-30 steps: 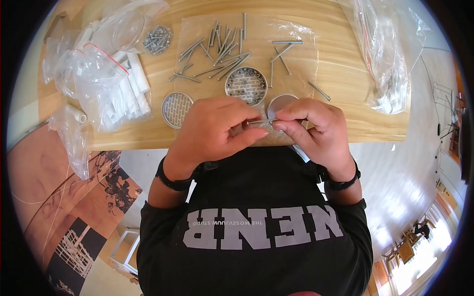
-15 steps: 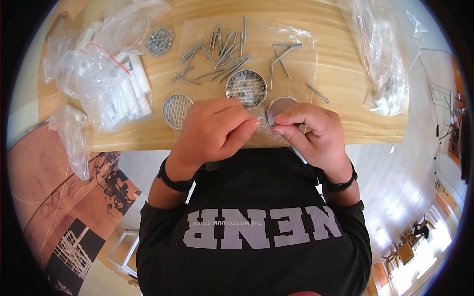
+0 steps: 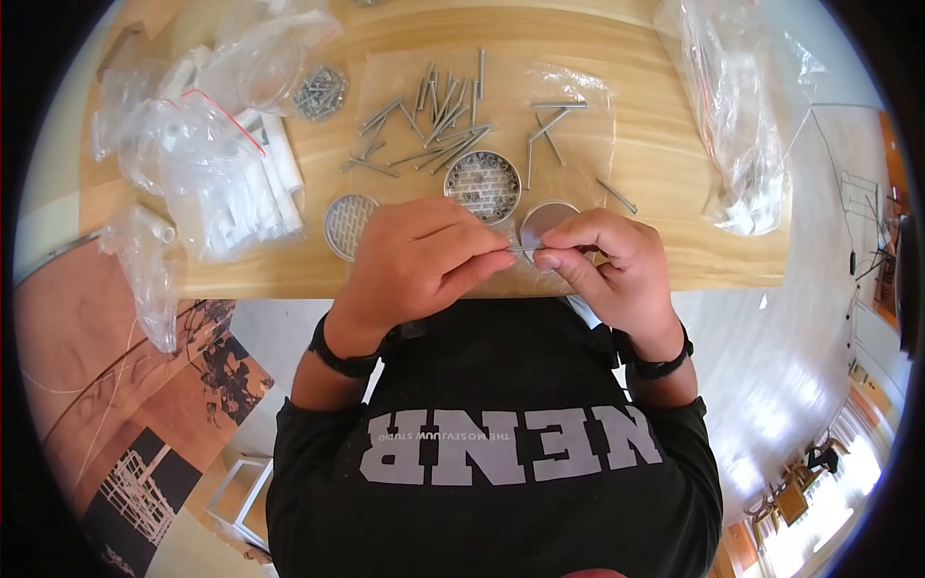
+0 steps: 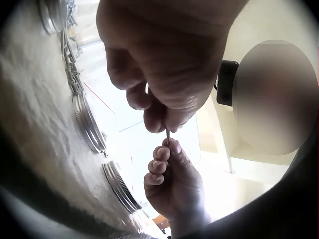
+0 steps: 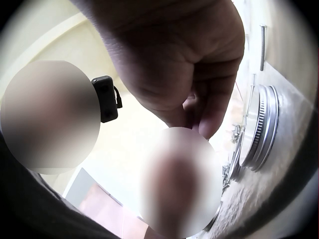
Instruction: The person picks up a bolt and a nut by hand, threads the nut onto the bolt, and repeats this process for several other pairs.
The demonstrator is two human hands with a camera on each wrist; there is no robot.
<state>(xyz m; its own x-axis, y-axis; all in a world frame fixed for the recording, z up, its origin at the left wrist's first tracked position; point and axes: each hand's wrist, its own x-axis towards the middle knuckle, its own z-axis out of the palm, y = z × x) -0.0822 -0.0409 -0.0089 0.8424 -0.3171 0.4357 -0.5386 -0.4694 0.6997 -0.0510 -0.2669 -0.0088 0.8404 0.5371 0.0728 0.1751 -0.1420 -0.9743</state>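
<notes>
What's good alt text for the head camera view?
A left hand and a right hand pinch a thin metal rod between them over a wooden table. Beyond lie long screws and a round tin of small metal parts.

Thin grey metal rod (image 3: 523, 249): nearer the person than the round silver nut tin (image 3: 520, 183), both ends hidden by fingertips; threading too small to tell.
Round silver patterned tin (image 3: 339, 226): left of the nut tin, partly behind the left hand (image 3: 414, 260).
Smooth grey disc (image 3: 546, 219): right of the nut tin, partly behind the right hand (image 3: 615, 270).
Blurred ovals (image 4: 274, 97): 1 in left wrist view, 2 in right.
</notes>
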